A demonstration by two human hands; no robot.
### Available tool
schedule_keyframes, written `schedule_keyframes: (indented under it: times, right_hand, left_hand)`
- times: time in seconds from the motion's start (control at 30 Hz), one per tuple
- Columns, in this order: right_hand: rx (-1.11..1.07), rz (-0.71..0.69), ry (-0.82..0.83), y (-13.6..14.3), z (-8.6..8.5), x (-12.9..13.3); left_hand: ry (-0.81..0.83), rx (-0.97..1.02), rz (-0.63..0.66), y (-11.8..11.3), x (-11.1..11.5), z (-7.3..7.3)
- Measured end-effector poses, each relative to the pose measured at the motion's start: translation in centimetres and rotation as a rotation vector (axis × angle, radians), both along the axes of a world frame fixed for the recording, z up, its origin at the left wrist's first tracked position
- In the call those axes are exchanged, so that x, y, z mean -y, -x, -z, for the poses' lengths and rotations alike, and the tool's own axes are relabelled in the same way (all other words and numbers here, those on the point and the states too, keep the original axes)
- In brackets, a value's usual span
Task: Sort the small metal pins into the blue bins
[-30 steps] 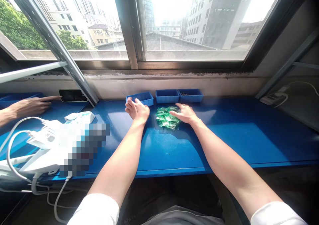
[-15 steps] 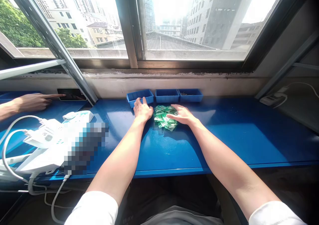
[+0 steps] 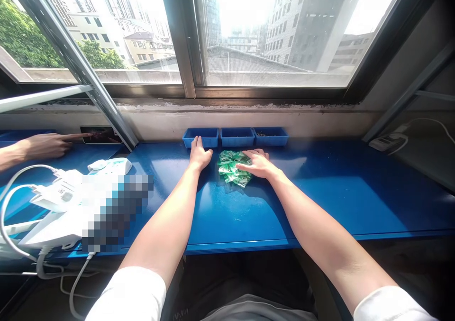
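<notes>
My left hand (image 3: 201,155) touches the front of the left blue bin (image 3: 209,142), fingers reaching its front wall and thumb out to the side. My right hand (image 3: 259,162) rests with fingers apart on the right side of a pile of small green-and-clear plastic packets (image 3: 231,167). The packets lie on the blue tabletop (image 3: 234,221). Beside the left bin stand a middle blue bin (image 3: 237,142) and a right blue bin (image 3: 277,141), which contains small dark, thin pieces too small to name. All three are lined up against the wall.
At left lie white power strips with plugs and cables (image 3: 59,193), next to a pixelated dark object (image 3: 117,212). Another person's hand (image 3: 48,145) points at a phone-like dark screen (image 3: 101,134). A metal shelf post (image 3: 106,107) rises at left; a white adapter (image 3: 387,141) sits far right.
The left bin, tilted before, now stands straight in line with the other two. My left hand has drawn slightly back and left. My right hand has stayed by the packets.
</notes>
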State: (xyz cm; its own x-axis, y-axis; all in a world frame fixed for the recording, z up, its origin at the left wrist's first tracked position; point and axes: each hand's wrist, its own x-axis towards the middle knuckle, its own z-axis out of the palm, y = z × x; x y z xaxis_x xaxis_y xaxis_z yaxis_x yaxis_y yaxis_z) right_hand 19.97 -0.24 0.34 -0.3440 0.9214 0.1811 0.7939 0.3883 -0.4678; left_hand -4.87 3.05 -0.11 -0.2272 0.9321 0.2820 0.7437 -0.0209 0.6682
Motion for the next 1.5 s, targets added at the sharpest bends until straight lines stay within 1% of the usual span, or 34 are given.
schedule_keyframes:
  times: [0.13,0.3,0.37,0.47,0.53,0.63,0.7,0.8,0.93,1.0,1.13,1.27,1.4,1.5]
  right_hand:
    - [-0.017,-0.015,-0.014,0.0,0.0,-0.1]
    - [-0.081,-0.063,-0.015,0.0,0.2,-0.5]
    - [-0.087,-0.070,-0.019,0.1,0.2,-0.5]
    - [-0.064,-0.053,-0.032,0.2,0.0,-0.3]
    - [-0.051,-0.030,-0.046,0.3,-0.2,-0.1]
    - [-0.042,-0.014,-0.079,0.3,-0.3,0.0]
    - [-0.031,-0.010,-0.104,0.3,-0.3,-0.2]
    - [-0.014,0.004,-0.131,0.3,-0.1,-0.4]
    - [-0.002,0.019,-0.132,0.2,0.1,-0.6]
    - [0.003,0.027,-0.126,0.2,0.0,-0.5]
    - [0.011,0.037,-0.113,0.3,-0.2,-0.3]
    - [0.012,0.047,-0.093,0.4,-0.2,-0.2]
    - [-0.002,0.050,-0.085,0.4,-0.2,-0.2]
    - [-0.045,0.066,-0.102,0.5,-0.1,-0.3]
  left_hand:
    - [0.009,0.042,0.027,0.2,0.0,0.0]
    - [0.003,0.042,0.020,-0.1,0.3,-0.5]
    - [-0.024,0.039,-0.006,-0.4,0.5,-0.8]
    - [-0.106,0.012,-0.051,-1.0,0.9,-1.3]
    - [-0.167,-0.028,-0.043,-1.4,1.1,-1.5]
    - [-0.224,-0.099,0.031,-2.1,1.1,-1.6]
    - [-0.233,-0.166,0.089,-2.6,0.9,-1.8]
    - [-0.180,-0.304,0.152,-3.4,-0.1,-2.4]
    - [-0.096,-0.486,0.311,-4.2,-1.6,-2.9]
    - [-0.069,-0.529,0.337,-4.4,-2.3,-2.9]
    - [-0.084,-0.575,0.311,-4.9,-3.2,-2.7]
    - [-0.085,-0.625,0.273,-5.3,-3.4,-2.7]
    - [-0.182,-0.634,0.231,-5.4,-2.8,-2.5]
    - [-0.273,-0.592,0.210,-5.3,-2.1,-2.9]
